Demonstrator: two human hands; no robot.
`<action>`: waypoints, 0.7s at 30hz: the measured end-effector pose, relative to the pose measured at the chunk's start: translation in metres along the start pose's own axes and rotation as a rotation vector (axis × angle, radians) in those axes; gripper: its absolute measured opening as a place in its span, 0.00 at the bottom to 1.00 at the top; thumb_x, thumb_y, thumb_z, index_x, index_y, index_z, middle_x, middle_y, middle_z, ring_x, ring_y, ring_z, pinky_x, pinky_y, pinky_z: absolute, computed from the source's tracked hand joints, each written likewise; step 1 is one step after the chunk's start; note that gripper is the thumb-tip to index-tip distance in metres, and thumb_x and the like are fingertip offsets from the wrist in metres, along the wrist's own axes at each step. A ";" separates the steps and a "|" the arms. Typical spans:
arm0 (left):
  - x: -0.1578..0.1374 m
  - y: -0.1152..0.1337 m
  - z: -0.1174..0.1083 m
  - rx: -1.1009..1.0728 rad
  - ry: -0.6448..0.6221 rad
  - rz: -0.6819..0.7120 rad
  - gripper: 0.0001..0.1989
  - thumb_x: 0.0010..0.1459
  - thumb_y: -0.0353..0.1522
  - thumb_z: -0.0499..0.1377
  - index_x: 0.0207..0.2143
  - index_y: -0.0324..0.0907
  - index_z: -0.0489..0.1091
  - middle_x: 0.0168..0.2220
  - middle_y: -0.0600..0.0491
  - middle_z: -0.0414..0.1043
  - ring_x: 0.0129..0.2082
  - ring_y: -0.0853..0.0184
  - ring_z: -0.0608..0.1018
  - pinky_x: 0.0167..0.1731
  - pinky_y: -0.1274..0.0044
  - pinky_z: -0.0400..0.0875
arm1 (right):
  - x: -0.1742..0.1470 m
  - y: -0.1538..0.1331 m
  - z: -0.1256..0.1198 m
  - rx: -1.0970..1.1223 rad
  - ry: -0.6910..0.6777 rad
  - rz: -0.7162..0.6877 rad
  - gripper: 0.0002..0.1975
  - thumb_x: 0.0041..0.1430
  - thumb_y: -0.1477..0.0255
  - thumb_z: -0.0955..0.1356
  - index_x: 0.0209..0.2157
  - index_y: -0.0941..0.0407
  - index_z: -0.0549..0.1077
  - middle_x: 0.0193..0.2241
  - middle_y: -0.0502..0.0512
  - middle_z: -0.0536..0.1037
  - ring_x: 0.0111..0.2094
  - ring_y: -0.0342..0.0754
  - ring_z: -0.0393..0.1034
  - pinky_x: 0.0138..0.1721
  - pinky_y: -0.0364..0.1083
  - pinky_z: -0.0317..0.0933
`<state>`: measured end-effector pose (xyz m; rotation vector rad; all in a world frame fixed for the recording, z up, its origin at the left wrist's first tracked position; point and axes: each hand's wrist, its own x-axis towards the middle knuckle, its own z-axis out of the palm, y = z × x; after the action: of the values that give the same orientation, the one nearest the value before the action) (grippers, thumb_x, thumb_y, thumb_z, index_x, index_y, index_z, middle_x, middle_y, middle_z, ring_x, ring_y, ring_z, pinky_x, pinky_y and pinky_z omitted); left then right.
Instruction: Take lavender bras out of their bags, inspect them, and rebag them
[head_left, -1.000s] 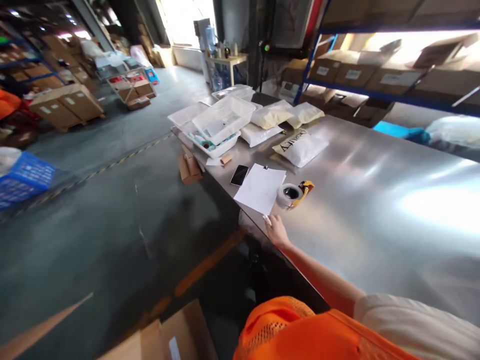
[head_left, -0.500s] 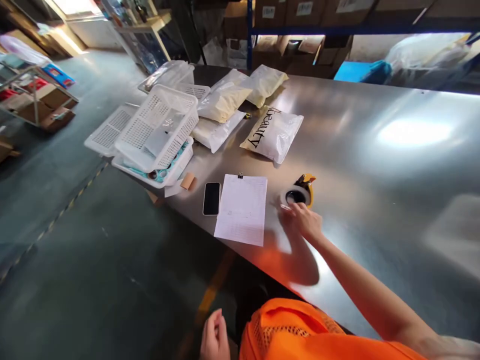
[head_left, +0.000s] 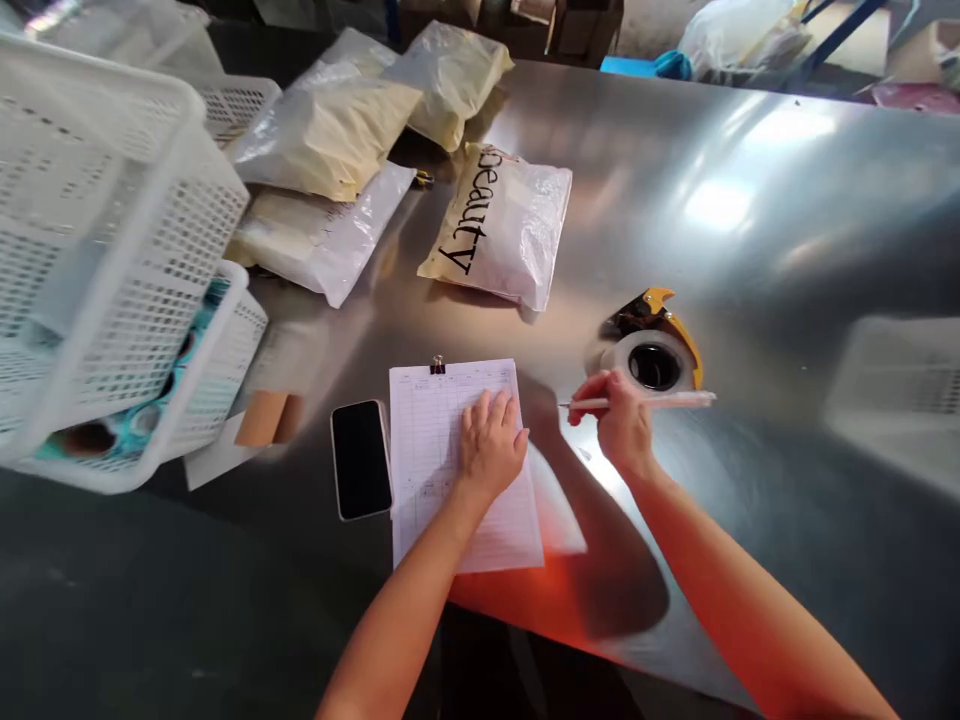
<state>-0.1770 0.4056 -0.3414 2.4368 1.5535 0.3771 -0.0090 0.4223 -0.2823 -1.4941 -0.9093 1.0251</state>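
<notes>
My left hand (head_left: pixel 491 445) lies flat with its fingers stretched out on a stack of printed sheets (head_left: pixel 427 430), held at the top by a black binder clip (head_left: pixel 438 366). In my right hand (head_left: pixel 624 420) is a slim white pen (head_left: pixel 679 399), gripped between the fingers, its tip pointing left toward the sheets but apart from them. Just beyond that hand sits a tape dispenser (head_left: pixel 694 350) with a yellow frame and a wide roll of tape. A phone (head_left: pixel 361 460) with a dark screen rests along the left edge of the sheets.
Plastic-wrapped packages (head_left: pixel 330 130) are piled at the back left, and one package marked "beauty" (head_left: pixel 510 230) lies nearer the middle. White baskets (head_left: pixel 217 400) stand at the left, the lower one holding teal rolls. A small brown cardboard piece (head_left: pixel 261 418) lies beside them on the metal table (head_left: pixel 780 330).
My left hand has come up from below the table edge onto the sheets. My right hand has lifted the pen from beside the tape dispenser. The view has moved closer to the table.
</notes>
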 end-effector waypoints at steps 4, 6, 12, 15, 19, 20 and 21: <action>0.009 -0.003 0.019 0.005 0.071 0.009 0.21 0.66 0.37 0.52 0.58 0.40 0.68 0.60 0.48 0.68 0.59 0.52 0.67 0.52 0.57 0.65 | 0.032 0.037 0.037 0.014 -0.026 0.034 0.22 0.54 0.53 0.71 0.20 0.56 0.65 0.13 0.46 0.68 0.14 0.40 0.60 0.16 0.41 0.54; 0.008 -0.005 0.019 -0.009 0.087 0.011 0.20 0.65 0.37 0.53 0.57 0.41 0.69 0.59 0.49 0.69 0.58 0.53 0.67 0.51 0.57 0.65 | 0.046 0.052 0.048 -0.035 -0.041 -0.001 0.20 0.50 0.60 0.75 0.21 0.56 0.63 0.14 0.44 0.67 0.15 0.38 0.58 0.17 0.40 0.52; 0.009 -0.010 0.014 -0.056 0.053 0.039 0.21 0.65 0.36 0.55 0.59 0.42 0.67 0.61 0.55 0.68 0.58 0.55 0.66 0.51 0.57 0.63 | 0.063 0.064 0.055 -0.200 -0.040 -0.101 0.16 0.48 0.69 0.74 0.20 0.56 0.63 0.17 0.43 0.65 0.19 0.36 0.54 0.21 0.39 0.50; 0.009 -0.010 0.014 -0.056 0.020 0.041 0.22 0.66 0.36 0.54 0.60 0.43 0.66 0.63 0.57 0.64 0.60 0.56 0.64 0.51 0.57 0.62 | 0.062 0.061 0.055 -0.286 0.022 -0.164 0.16 0.51 0.70 0.72 0.18 0.56 0.62 0.16 0.43 0.63 0.20 0.37 0.52 0.22 0.40 0.48; 0.007 -0.011 0.015 -0.061 0.011 0.036 0.22 0.66 0.36 0.54 0.60 0.44 0.66 0.63 0.55 0.64 0.60 0.54 0.64 0.51 0.58 0.63 | 0.061 0.062 0.057 -0.326 0.119 -0.198 0.16 0.51 0.70 0.72 0.20 0.56 0.62 0.17 0.43 0.63 0.21 0.37 0.53 0.23 0.40 0.50; 0.007 -0.011 0.015 -0.060 0.011 0.037 0.22 0.66 0.36 0.54 0.61 0.44 0.66 0.63 0.55 0.64 0.60 0.54 0.64 0.51 0.58 0.63 | 0.061 0.062 0.057 -0.317 0.120 -0.194 0.15 0.51 0.70 0.73 0.20 0.56 0.62 0.18 0.43 0.64 0.21 0.38 0.54 0.23 0.40 0.50; 0.007 -0.011 0.015 -0.058 0.012 0.038 0.22 0.66 0.36 0.54 0.61 0.44 0.65 0.63 0.56 0.64 0.60 0.54 0.64 0.51 0.57 0.62 | 0.061 0.063 0.057 -0.309 0.114 -0.187 0.15 0.50 0.70 0.73 0.21 0.56 0.63 0.18 0.43 0.65 0.21 0.38 0.54 0.23 0.40 0.51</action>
<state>-0.1786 0.4156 -0.3583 2.4273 1.4823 0.4378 -0.0406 0.4886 -0.3567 -1.6666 -1.1392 0.6776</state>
